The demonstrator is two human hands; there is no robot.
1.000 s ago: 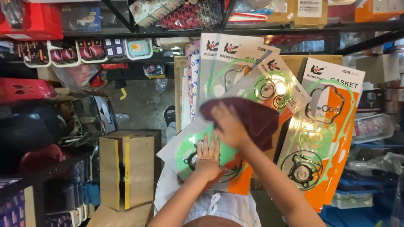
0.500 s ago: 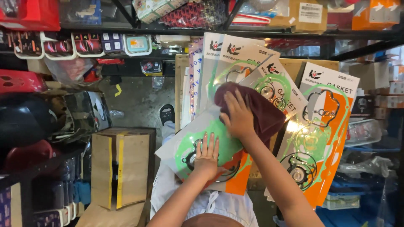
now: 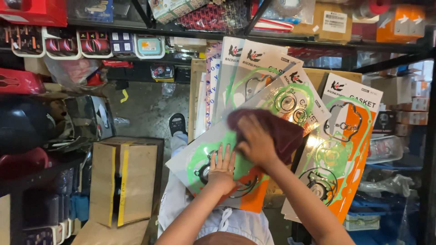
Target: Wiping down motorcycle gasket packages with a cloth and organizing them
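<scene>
A flat plastic-wrapped gasket pack (image 3: 205, 156) with green and orange printing lies tilted in front of me. My left hand (image 3: 222, 169) presses flat on its lower part, fingers spread. My right hand (image 3: 255, 144) is closed on a dark maroon cloth (image 3: 277, 131) and holds it against the pack's upper middle. Behind it stand several more gasket packs, one at the right (image 3: 341, 149) and others upright at the back (image 3: 247, 75).
A brown cardboard box (image 3: 125, 181) stands at the lower left on the concrete floor (image 3: 141, 111). My shoe (image 3: 177, 123) shows below the packs. Shelves (image 3: 91, 27) hold small packaged parts; a dark helmet (image 3: 22, 124) sits at far left.
My right hand has slid the maroon cloth across the front pack, from its middle up to the right and back toward the centre. The left hand has stayed pressed in place.
</scene>
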